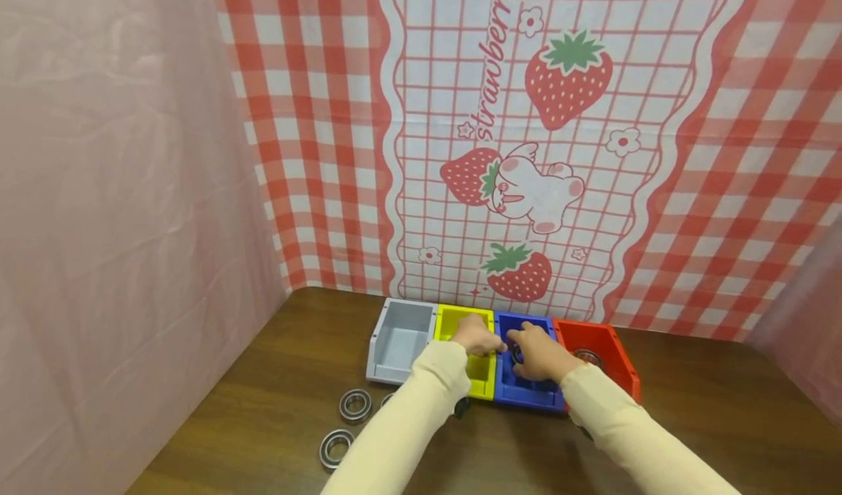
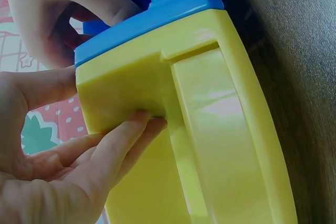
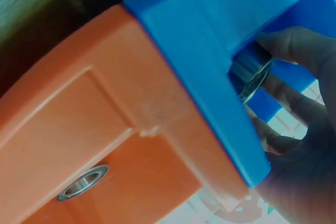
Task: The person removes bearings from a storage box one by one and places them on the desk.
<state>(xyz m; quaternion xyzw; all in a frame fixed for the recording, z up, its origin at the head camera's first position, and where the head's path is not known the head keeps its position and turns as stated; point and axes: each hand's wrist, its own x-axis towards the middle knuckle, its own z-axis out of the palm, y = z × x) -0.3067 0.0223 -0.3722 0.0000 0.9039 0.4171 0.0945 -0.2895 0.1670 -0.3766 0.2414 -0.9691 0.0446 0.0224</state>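
My right hand (image 1: 542, 354) reaches into the blue bin (image 1: 526, 396) and pinches a metal ball bearing (image 3: 252, 71) between thumb and fingers. The bearing is tilted inside the bin, close to its front lip. At the yellow bin (image 2: 226, 129) beside it, my left hand (image 1: 475, 336) grips the side wall next to the blue bin. Two of its fingertips (image 2: 139, 119) press the inner face of that wall, and another digit crosses the wall's edge. A second bearing (image 3: 84, 183) lies in the red bin (image 1: 615, 356).
The grey bin (image 1: 403, 334) stands at the left end of the joined row. Left of my left sleeve, bearings (image 1: 356, 406) lie on the wooden table (image 1: 256, 407), one partly hidden by the sleeve. A strawberry-print checked cloth (image 1: 513, 151) hangs behind, with a pink curtain (image 1: 131, 224) at left.
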